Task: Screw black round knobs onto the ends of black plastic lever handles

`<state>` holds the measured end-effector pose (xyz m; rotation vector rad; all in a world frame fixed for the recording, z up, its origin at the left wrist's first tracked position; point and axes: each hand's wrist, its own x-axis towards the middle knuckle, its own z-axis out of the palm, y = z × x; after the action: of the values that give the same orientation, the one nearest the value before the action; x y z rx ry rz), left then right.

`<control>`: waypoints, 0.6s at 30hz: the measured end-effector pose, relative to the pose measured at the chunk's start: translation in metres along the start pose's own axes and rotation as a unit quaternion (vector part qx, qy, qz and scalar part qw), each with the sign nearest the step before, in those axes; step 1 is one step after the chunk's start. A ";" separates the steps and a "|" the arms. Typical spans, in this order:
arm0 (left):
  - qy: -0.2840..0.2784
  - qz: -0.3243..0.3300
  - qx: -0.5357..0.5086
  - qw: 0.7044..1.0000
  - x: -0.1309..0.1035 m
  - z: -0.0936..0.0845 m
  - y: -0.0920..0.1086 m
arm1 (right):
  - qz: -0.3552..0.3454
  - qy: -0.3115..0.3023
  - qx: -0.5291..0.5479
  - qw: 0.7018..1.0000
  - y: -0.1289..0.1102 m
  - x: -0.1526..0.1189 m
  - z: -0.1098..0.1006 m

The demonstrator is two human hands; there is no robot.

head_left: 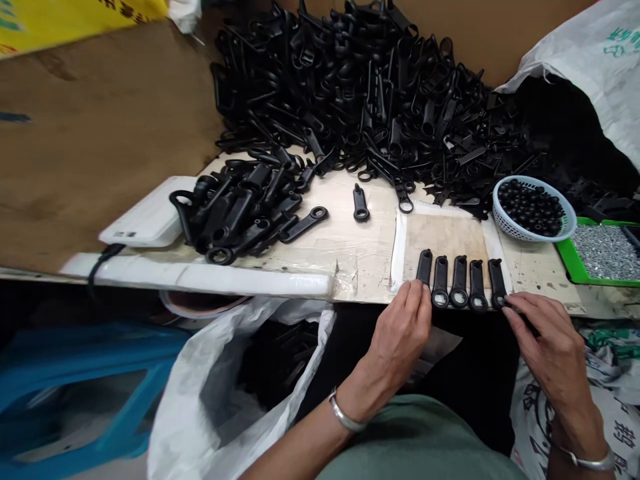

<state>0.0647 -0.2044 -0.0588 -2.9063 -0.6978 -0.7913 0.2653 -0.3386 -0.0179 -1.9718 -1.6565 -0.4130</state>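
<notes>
Several black plastic handles with a ring at the near end lie side by side in a row at the table's front edge, among them a middle handle (459, 281). My left hand (404, 330) has its fingers closed on the ring end of the leftmost handle (425, 265), hiding that end. At the other end of the row, my right hand (547, 337) pinches the near end of the rightmost handle (496, 280) between thumb and fingers. Beneath the row is a taped, white-bordered square (443, 230) on the tabletop.
A big heap of black plastic parts (340, 87) covers the back; a smaller pile (250, 207) lies left. At right stand a basket (503, 223) of black balls and a green tray (567, 257) of small metal pieces. A white box (150, 213) and an open white sack (185, 400) are left.
</notes>
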 end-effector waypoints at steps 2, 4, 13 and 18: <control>0.006 0.000 -0.015 1.000 -0.001 0.001 -0.001 | 0.005 0.002 0.001 1.000 0.001 0.000 -0.001; 0.007 0.004 -0.048 0.999 -0.001 0.000 -0.007 | 0.009 0.002 0.002 1.000 0.003 0.000 -0.002; -0.135 -0.163 0.012 0.977 0.041 -0.038 -0.107 | 0.040 0.013 0.003 0.999 0.020 -0.013 -0.010; -0.198 -0.197 0.068 0.958 0.084 -0.035 -0.144 | 0.043 0.015 0.001 0.999 0.019 -0.013 -0.009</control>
<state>0.0495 -0.0461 0.0033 -2.8550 -1.3377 -0.1549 0.2820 -0.3563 -0.0209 -2.0172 -1.5479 -0.4058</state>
